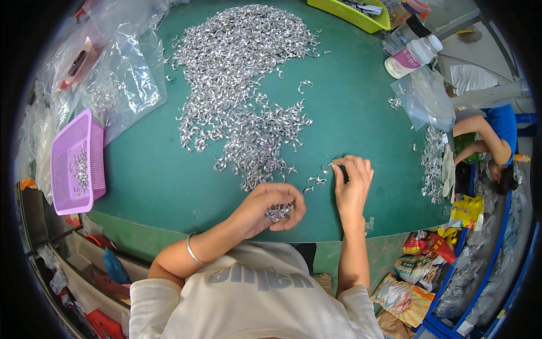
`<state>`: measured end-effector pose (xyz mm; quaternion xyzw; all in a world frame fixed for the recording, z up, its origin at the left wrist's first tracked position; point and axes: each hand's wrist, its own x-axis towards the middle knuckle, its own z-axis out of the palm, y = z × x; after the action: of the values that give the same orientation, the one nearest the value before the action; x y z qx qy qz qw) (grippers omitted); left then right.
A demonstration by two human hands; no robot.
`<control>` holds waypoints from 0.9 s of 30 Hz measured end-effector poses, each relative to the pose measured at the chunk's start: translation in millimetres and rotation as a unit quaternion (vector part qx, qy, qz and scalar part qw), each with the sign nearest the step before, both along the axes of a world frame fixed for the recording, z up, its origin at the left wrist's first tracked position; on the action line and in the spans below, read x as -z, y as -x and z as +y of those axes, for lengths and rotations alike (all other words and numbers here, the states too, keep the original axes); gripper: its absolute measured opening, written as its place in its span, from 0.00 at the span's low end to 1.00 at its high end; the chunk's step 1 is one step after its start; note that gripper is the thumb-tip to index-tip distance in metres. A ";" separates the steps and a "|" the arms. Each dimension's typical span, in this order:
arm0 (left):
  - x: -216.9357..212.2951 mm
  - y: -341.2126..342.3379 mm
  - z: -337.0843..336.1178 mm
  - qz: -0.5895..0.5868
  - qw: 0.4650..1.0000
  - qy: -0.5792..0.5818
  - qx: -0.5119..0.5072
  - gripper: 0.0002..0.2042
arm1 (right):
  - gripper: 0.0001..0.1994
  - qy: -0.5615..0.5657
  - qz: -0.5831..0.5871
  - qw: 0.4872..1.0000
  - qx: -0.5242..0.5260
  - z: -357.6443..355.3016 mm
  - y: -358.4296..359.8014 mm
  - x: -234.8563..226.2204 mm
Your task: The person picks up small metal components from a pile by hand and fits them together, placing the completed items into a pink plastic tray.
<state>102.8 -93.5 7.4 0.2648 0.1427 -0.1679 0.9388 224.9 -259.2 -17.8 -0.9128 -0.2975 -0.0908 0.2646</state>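
My left hand [275, 206] is curled round a handful of small curved silvery metal pieces [279, 212], close to the near edge of the green table. To its right, my right hand [353, 179] has thumb and forefinger pinched together. At those fingertips is one small curved metal piece [326, 169]. A few loose pieces [317, 181] lie on the table between my hands. Beyond my left hand spreads a large pile of the same pieces [243, 51], reaching to the far side.
A purple basket [93, 169] with some pieces stands at the left, beside clear plastic bags [132, 79]. A yellow-green tray [361, 20], a white bottle [415, 56] and another bag [429, 101] are at the far right. Another person [491, 135] sits by a smaller pile [433, 164].
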 end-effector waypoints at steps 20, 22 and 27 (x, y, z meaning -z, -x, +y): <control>-23.7 -8.4 -11.8 -0.167 0.884 -0.431 -0.072 0.08 | 0.05 -0.346 0.422 0.838 -0.019 1.3 58.1 -62.4; -18.9 -7.1 -13.9 -0.165 0.882 -0.428 -0.105 0.08 | 0.06 -0.356 0.429 0.830 -0.019 2.3 59.3 -65.7; -25.4 -6.1 -10.3 -0.003 0.975 -0.215 -0.051 0.08 | 0.09 -0.389 0.421 0.818 -0.044 5.0 63.7 -75.0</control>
<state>108.9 -103.8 32.8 0.4537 0.1860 -0.0847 0.8674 161.2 -254.1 57.2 -0.6691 -0.1365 0.2055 0.7010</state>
